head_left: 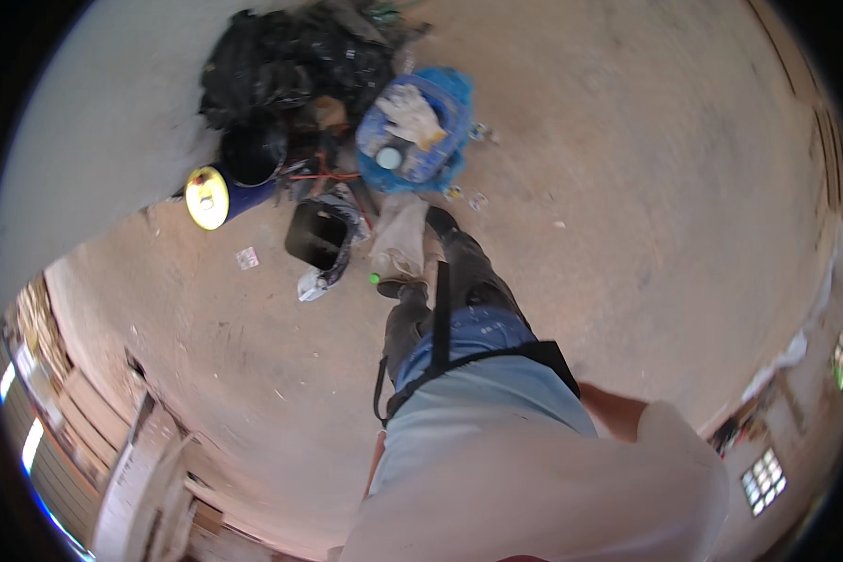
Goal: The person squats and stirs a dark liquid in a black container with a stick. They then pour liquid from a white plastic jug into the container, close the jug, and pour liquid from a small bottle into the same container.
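Observation:
Neither of my hands shows. A bit of my right forearm (613, 412) is visible beside my waist, and a sliver of my left forearm (375, 464) at the other side; both hands are hidden by my body. Close to my feet lies a pale crumpled sack (401, 234), with a bottle's green cap (375, 278) by my left shoe. Beyond my feet sits a blue tub (440, 159) on blue plastic sheeting, holding a whitish glove or rag (412, 114) and a white-lidded jar (389, 158). A dark open container (317, 236) stands to its left.
A drum with a yellow end (207, 199) lies on its side next to a black bucket (253, 155). Heaped black plastic (300, 61) rests against the pale wall (103, 122). Boards (94, 417) line the far left. Scraps dot the concrete floor (628, 187).

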Demonstrator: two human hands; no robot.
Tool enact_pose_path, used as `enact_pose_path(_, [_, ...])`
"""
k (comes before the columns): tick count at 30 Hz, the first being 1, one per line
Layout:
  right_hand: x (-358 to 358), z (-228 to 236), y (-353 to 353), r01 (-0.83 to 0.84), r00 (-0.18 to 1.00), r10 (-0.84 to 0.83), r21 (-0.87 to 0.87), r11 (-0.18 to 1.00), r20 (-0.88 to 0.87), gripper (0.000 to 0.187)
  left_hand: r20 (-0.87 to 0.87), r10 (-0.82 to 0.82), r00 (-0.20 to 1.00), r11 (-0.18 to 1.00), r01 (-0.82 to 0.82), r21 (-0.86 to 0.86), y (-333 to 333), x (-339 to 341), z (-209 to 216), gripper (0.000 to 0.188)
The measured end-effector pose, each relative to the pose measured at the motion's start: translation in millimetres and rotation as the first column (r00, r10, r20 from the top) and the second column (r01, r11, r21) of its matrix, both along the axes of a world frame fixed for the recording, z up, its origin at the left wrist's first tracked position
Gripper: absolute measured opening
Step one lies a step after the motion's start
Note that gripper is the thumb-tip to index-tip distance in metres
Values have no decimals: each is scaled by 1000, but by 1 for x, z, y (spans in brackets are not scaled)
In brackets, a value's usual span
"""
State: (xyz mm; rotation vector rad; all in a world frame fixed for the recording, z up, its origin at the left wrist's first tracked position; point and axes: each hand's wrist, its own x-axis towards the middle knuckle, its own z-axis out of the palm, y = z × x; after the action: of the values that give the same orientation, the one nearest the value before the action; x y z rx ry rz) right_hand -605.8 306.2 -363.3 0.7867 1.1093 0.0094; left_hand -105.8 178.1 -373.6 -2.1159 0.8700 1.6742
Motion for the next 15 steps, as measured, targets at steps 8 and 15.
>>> enact_pose_path(8, [-11,12,-28,-282,957,265,-163,945,-118,45,-198,566,800,772,-599,-215,-100,-16,-28,28])
enact_pose_path(15, [-11,36,-70,-482,872,443,-211,850,-208,43,-216,499,840,819,-538,-199,-62,-19,-67,26])
